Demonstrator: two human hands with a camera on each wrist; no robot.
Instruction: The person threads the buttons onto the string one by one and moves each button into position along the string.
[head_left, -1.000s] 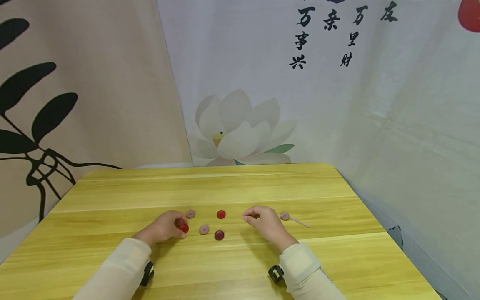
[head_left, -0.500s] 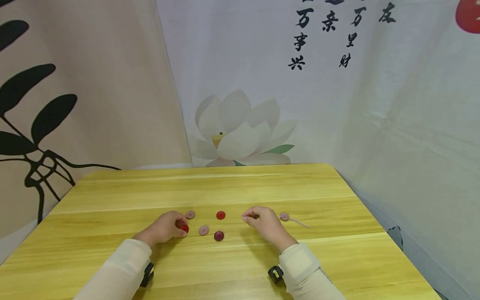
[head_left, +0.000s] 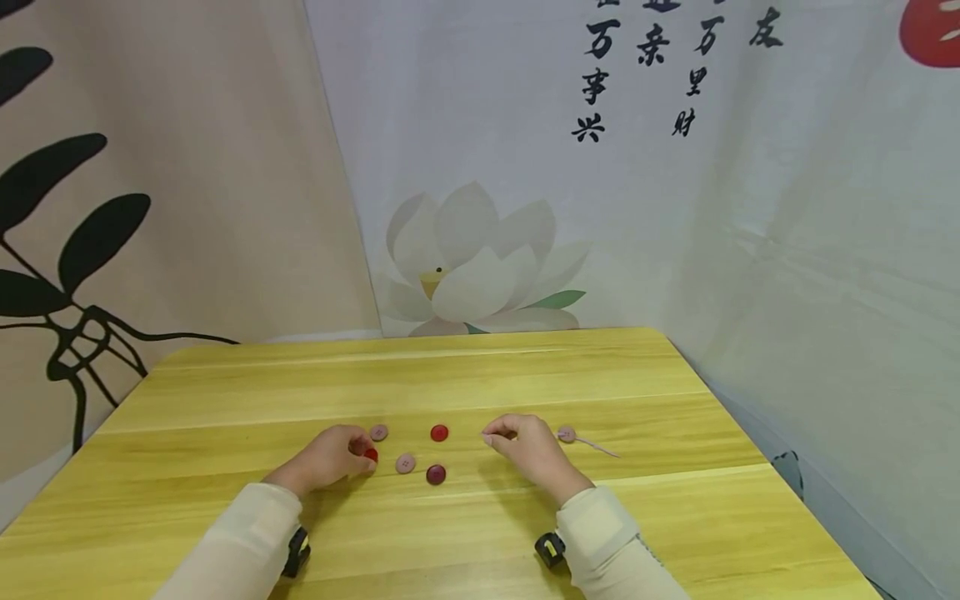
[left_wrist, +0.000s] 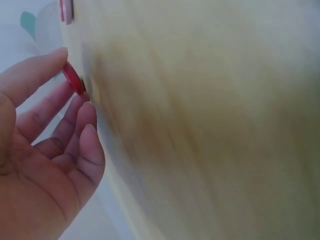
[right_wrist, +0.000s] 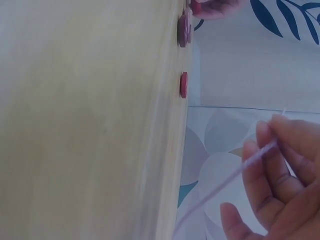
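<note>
My left hand (head_left: 326, 454) pinches a red button (left_wrist: 74, 79) between thumb and fingertips, just over the table at the left of the other buttons. In the left wrist view the button stands tilted, nearly edge-on. My right hand (head_left: 534, 446) pinches a thin pale lilac string (right_wrist: 225, 182) between thumb and forefinger, its short tip poking out past them. The string runs back behind the hand to a pink button (head_left: 567, 434) on the table, and a loose tail lies beyond it. Between the hands lie another red button (head_left: 439, 432) and a dark red button (head_left: 436, 474).
Two more pink buttons lie close to my left fingertips, a farther pink button (head_left: 378, 432) and a nearer pink button (head_left: 405, 463). All sit on a yellow wood-grain table (head_left: 360, 542). A printed curtain (head_left: 480, 125) hangs behind the table's far edge.
The red button in my left fingers has turned, so less of its face shows now. My right hand keeps its hold on the string, and the head view has shifted slightly.
</note>
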